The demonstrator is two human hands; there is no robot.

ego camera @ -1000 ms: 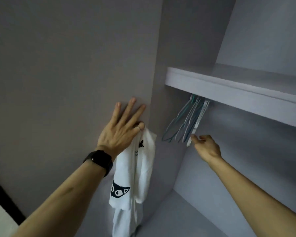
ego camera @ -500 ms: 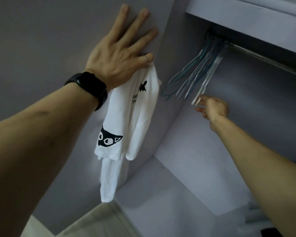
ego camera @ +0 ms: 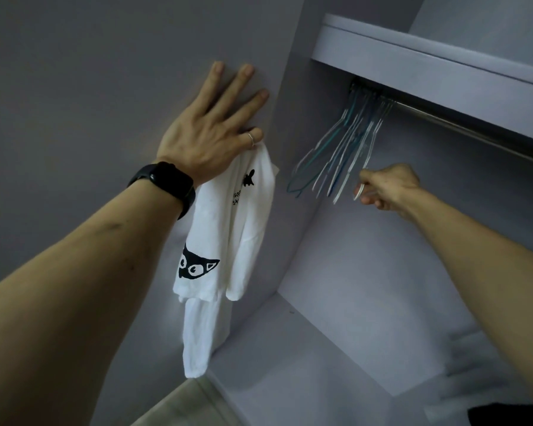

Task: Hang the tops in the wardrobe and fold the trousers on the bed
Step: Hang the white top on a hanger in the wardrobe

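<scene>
A white top [ego camera: 228,229] with a black cat print hangs down from my left hand [ego camera: 210,133]. That hand lies flat against the wardrobe door [ego camera: 105,87], fingers spread, and the digit with the ring pins the top's upper edge. Several thin hangers [ego camera: 339,155], white and teal, hang bunched at the left end of the metal rail [ego camera: 462,124]. My right hand [ego camera: 388,187] reaches into the wardrobe and grips the lower end of the rightmost white hanger [ego camera: 362,187]. No trousers or bed are in view.
A pale shelf [ego camera: 428,66] runs above the rail. The wardrobe's bottom panel [ego camera: 305,348] lies below the hangers. Something dark [ego camera: 505,415] sits at the lower right corner. A strip of light floor [ego camera: 179,407] shows below the door.
My right hand has closed its fingers round the end of the white hanger and drawn it slightly away from the bunch. My left hand stays on the door with the top.
</scene>
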